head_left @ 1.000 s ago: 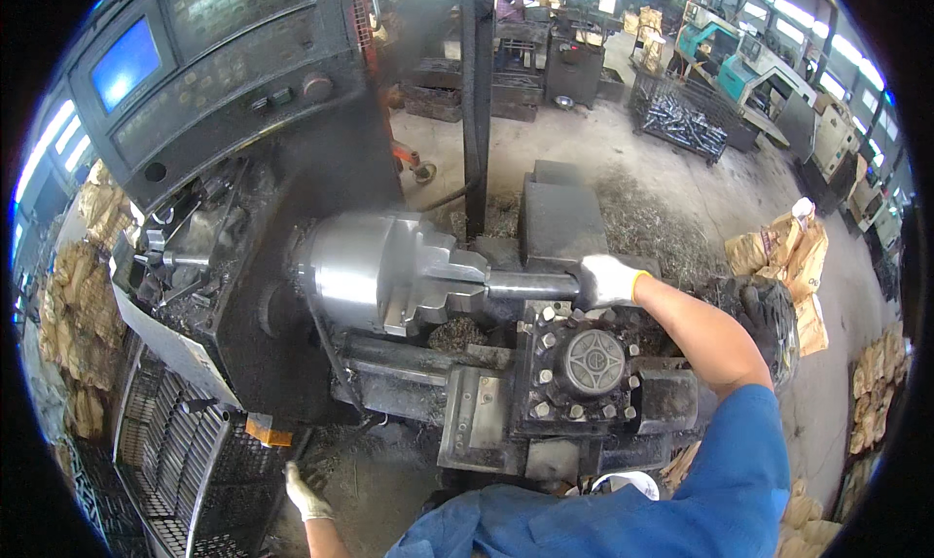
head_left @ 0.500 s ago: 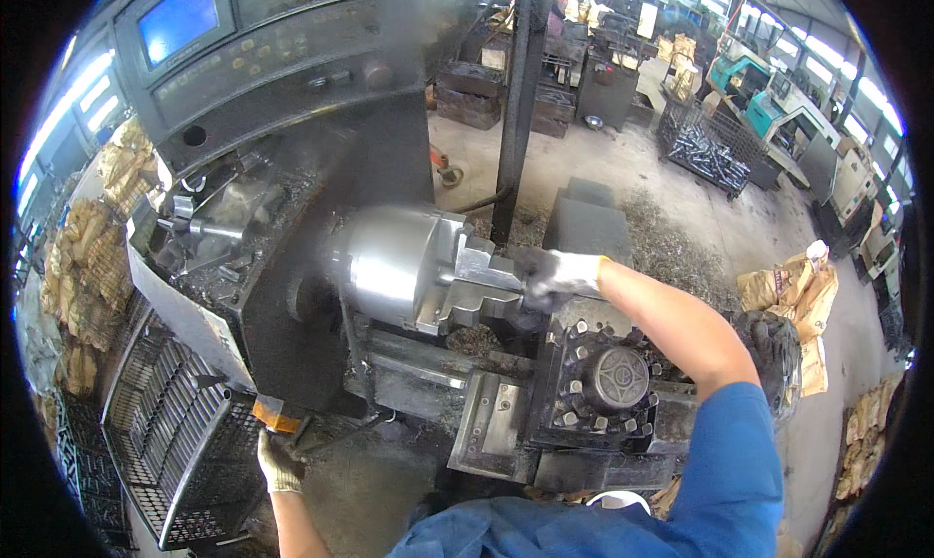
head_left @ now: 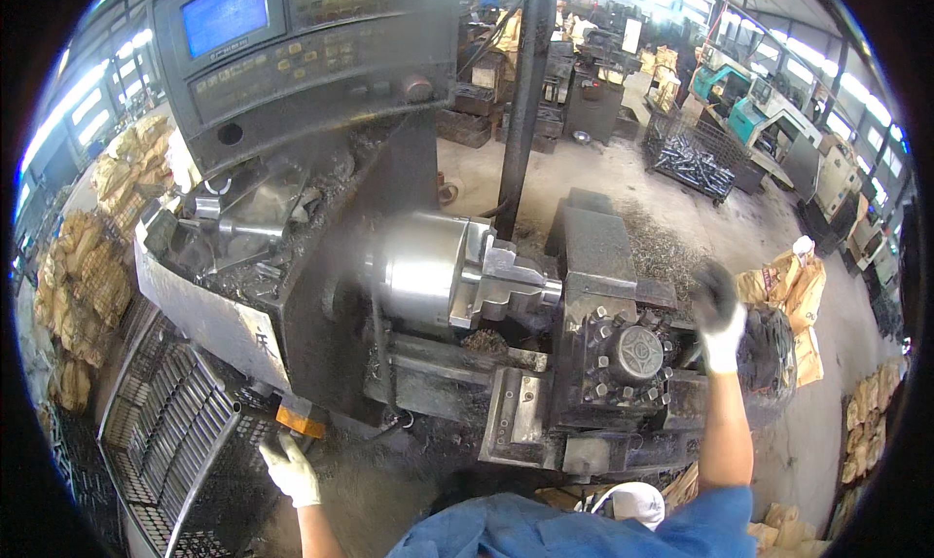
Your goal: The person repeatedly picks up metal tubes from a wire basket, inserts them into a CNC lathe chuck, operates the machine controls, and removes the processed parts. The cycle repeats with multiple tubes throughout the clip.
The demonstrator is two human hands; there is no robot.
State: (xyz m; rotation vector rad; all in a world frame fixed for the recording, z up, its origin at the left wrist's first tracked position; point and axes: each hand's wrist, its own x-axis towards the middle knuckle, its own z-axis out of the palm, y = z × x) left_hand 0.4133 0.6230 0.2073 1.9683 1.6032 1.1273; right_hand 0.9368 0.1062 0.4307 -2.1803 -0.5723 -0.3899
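Observation:
My left hand point(head_left: 294, 472), in a pale glove, is at the lower left with its fingers apart. It is just below an orange block point(head_left: 302, 423) on the machine's front. My right hand point(head_left: 720, 320) is raised right of the tool post point(head_left: 637, 352), its dark-coated glove fingers smeared by motion. I see nothing in it, but cannot make out the finger shape. In the middle, the lathe chuck point(head_left: 423, 269) has stepped jaws point(head_left: 501, 276). The bright round end of a metal workpiece point(head_left: 553, 292) sticks out from the jaws, apart from both hands.
A tray of metal parts and chips point(head_left: 263, 229) is left of the chuck, below a control panel with a blue screen point(head_left: 226, 15). A slatted black crate point(head_left: 175, 432) stands at lower left. A dark post point(head_left: 526, 110) rises behind. Paper sacks point(head_left: 788, 290) lie at the right.
My right hand has moved from the jaw end rightward past the tool post. The workpiece's bright end now shows. My left hand's fingers are apart below the orange block. The view has shifted.

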